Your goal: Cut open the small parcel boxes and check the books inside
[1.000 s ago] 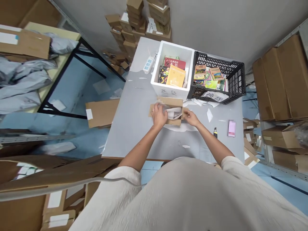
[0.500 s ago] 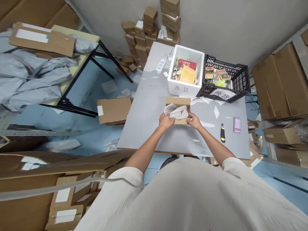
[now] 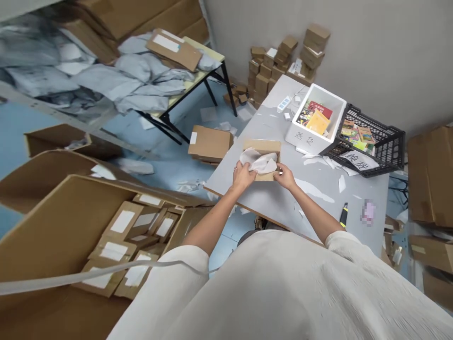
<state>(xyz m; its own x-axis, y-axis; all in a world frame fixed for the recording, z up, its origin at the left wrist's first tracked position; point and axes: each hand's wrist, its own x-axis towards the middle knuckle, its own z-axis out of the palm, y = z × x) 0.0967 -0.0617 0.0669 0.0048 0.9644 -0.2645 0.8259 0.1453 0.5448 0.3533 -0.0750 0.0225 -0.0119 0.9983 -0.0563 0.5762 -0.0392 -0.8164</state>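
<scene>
Between my hands is a small open cardboard box (image 3: 262, 145) with crumpled white paper (image 3: 262, 162) inside it. My left hand (image 3: 243, 175) grips the box's left side, fingers closed over its edge and against the paper. At the right front corner, my right hand (image 3: 284, 176) pinches the cardboard wall. Whether anything lies under the paper is hidden. A black and yellow utility knife (image 3: 344, 215) lies on the grey table (image 3: 272, 203), to the right of my right forearm.
Behind the box stand a white foam bin (image 3: 309, 140) and a black plastic crate (image 3: 389, 150), both holding booklets. To my left, a large carton (image 3: 42, 245) contains several labelled boxes. Grey parcels (image 3: 109, 80) cover a side table. Stacked boxes (image 3: 272, 71) line the wall.
My view and body have turned left, so the table appears rotated and more of the large carton shows. Both hands keep hold of the box, which has moved with me across the table.
</scene>
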